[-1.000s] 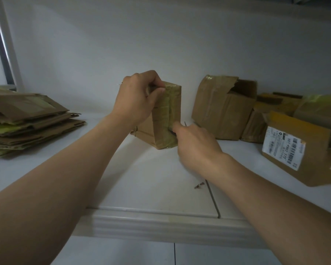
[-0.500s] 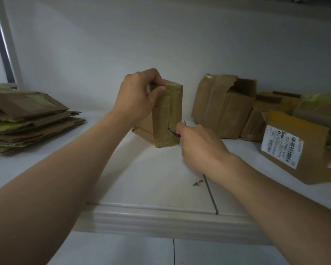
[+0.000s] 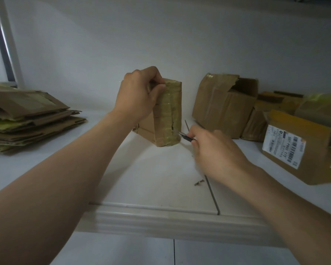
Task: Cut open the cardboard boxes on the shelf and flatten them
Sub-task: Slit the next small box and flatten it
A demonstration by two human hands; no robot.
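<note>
White wall [image 3: 161, 35] behind, dark window frame [image 3: 3, 41] far left, small brown scrap [image 3: 199, 182] just beside dark seam [image 3: 212, 194], pale tiles [image 3: 122, 251] below, one grout line [image 3: 174, 251].

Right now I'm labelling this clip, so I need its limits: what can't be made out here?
All head view.
The taped box: upper left corner hidden under the left hand.
The cutter: handle hidden inside the right hand, whose edge is blurred.
The label: fine print too small.
The flattened stack: cut off by the left edge.
The rightmost boxes: cut off by the right edge.
</note>
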